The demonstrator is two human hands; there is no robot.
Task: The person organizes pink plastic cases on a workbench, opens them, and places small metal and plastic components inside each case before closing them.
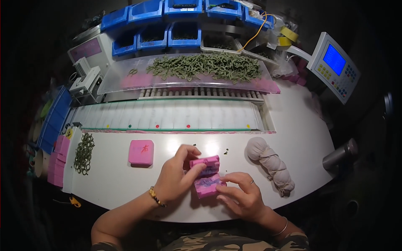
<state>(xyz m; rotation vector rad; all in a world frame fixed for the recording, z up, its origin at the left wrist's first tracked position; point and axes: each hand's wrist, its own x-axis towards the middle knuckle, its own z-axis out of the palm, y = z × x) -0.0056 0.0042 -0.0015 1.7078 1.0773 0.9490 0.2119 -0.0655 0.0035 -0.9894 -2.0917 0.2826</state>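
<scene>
Over the near middle of the table is a pink rubber mould (206, 192), parted like an open book, with bluish-purple patches on its inner faces. My left hand (178, 173) grips its far half, thumb lying across the inner face. At the right edge of the near half, my right hand (244, 196) has its thumb and fingertips pinched on the rubber. What sits in the cavity is too small to make out. A shut pink mould block (141, 151) with a red mark lies to the left. A few tiny dark green bits (226, 151) are scattered beyond my hands.
Green ring-shaped pieces (84, 152) lie at the left. A twisted pale cloth bundle (270, 165) rests at the right. Behind, a clear sheet (113, 75) bears a green heap, above a white conveyor-like strip (167, 115). Blue bins (186, 35) and a control panel (335, 67) stand farther back.
</scene>
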